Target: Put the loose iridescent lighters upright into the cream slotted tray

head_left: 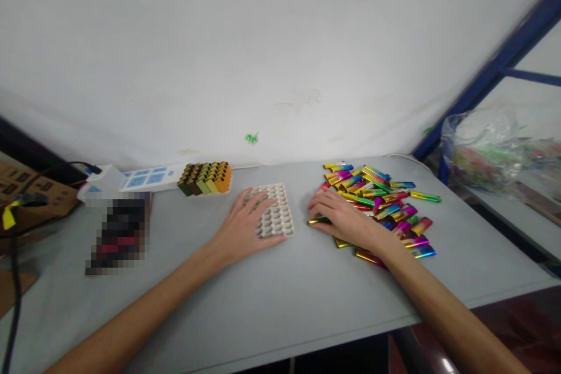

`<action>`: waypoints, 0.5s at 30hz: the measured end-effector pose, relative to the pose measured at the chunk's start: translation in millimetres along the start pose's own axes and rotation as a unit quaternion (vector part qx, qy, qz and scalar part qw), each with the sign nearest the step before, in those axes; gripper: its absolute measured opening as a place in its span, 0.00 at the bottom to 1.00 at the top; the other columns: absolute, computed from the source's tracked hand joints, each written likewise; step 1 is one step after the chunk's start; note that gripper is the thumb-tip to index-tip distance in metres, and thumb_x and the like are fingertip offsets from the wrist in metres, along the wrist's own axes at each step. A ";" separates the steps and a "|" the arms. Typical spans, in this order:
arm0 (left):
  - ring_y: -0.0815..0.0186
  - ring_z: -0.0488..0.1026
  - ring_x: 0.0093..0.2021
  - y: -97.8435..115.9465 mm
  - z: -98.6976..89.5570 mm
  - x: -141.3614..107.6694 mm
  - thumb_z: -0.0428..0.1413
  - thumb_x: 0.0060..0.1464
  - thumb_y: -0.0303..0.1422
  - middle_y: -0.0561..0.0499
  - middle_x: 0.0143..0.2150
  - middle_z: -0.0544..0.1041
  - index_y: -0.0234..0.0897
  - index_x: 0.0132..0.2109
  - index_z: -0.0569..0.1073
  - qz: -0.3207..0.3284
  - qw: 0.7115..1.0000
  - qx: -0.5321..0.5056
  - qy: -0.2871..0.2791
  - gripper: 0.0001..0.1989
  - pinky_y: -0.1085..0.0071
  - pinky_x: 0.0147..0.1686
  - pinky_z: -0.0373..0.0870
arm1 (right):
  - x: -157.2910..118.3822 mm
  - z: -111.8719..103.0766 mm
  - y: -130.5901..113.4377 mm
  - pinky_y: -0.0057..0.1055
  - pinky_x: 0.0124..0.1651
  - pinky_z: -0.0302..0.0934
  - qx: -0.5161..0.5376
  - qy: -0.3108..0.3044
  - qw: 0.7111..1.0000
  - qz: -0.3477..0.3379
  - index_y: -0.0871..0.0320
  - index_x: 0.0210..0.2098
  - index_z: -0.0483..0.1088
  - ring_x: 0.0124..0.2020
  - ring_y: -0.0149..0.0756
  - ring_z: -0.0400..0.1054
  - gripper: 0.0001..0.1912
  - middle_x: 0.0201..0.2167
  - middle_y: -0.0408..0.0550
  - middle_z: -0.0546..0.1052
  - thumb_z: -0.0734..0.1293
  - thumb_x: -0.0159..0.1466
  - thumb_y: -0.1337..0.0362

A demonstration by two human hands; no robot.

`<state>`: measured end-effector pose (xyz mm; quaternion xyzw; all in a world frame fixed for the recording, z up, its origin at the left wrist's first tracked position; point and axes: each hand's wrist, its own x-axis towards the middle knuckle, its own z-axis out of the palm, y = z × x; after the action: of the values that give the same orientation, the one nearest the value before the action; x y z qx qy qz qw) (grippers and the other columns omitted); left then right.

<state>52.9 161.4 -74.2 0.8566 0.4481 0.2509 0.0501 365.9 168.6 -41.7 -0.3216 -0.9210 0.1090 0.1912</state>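
My left hand [252, 219] lies with its fingers spread over a white tray [280, 210] full of oval holes, the thumb along its near edge. Near the middle of the table, my right hand [331, 210] is curled with its fingers around a shiny gold lighter shell [313, 222]; most of that shell is hidden under the hand. Right beside it spreads a loose pile of metallic lighter shells [394, 197] in gold, purple, green, red and blue. Part of the pile is covered by my right hand and forearm.
A second tray packed with upright gold and dark shells [205, 178] stands at the back left. Next to it are a white power strip [153, 177] and a blurred dark item [123, 231]. Cardboard boxes [30, 187] sit far left, a clear plastic bag [486, 146] at the right.
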 end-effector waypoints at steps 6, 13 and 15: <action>0.34 0.58 0.73 1.5 2.8 -3.2 0.70 0.48 0.59 0.40 0.67 0.74 0.40 0.62 0.76 -0.020 1.000 -0.005 0.013 0.41 0.34 0.71 0.58 | 23.2 -5.6 -10.6 0.36 0.48 0.69 0.060 0.084 0.990 0.094 0.54 0.54 0.70 0.44 0.42 0.77 0.14 0.46 0.52 0.81 0.60 0.78 0.55; 0.35 0.56 0.74 15.6 2.3 -11.4 0.70 0.48 0.59 0.39 0.69 0.71 0.39 0.62 0.76 -0.022 1.000 -0.009 0.004 0.41 0.36 0.72 0.58 | 76.3 -10.1 -31.9 0.34 0.52 0.68 0.127 0.136 0.976 0.115 0.55 0.56 0.72 0.45 0.40 0.77 0.16 0.47 0.51 0.83 0.59 0.78 0.56; 0.35 0.56 0.75 20.0 4.1 -13.7 0.71 0.48 0.58 0.39 0.70 0.70 0.40 0.64 0.75 -0.015 1.000 -0.012 0.007 0.43 0.36 0.72 0.58 | 89.5 -3.7 -34.1 0.38 0.55 0.68 0.156 0.132 0.973 0.109 0.56 0.58 0.72 0.49 0.42 0.77 0.17 0.53 0.54 0.81 0.60 0.76 0.58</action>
<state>63.3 139.3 -76.8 0.8470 0.4586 0.2619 0.0612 284.2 199.4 -2.1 -0.3973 -0.8188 0.2284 0.3457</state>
